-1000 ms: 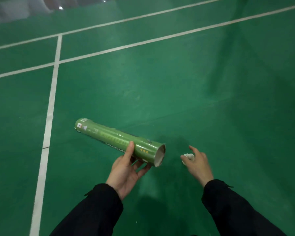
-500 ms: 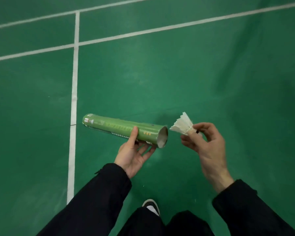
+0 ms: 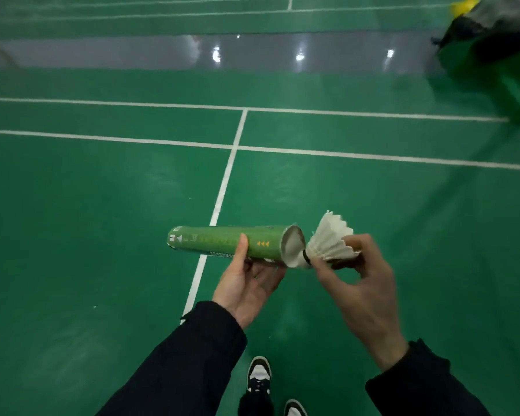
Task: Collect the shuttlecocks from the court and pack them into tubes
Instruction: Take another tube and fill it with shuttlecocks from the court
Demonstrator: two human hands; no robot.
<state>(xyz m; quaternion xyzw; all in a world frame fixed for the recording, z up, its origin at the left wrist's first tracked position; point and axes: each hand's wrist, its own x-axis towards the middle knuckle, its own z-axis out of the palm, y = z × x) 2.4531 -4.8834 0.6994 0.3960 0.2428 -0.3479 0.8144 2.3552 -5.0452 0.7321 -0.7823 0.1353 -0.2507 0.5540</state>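
**Shuttlecock brought to the tube mouth**

Change: half a second ago the white feathered shuttlecock (image 3: pixel 330 241) was held just clear of the green cardboard tube (image 3: pixel 228 243); now its cork tip sits at the lower rim of the tube's open end, feathers fanned away from the tube. A second ago it was still being picked off the green court floor (image 3: pixel 102 205). Judgement: pick-up done, insertion about to start.

Hands: left hand (image 3: pixel 246 283) under the tube near its open end, thumb over the top, fingers curled beneath, tube roughly level. Right hand (image 3: pixel 357 280) just beside the tube mouth, fingertips pinching the feather skirt.
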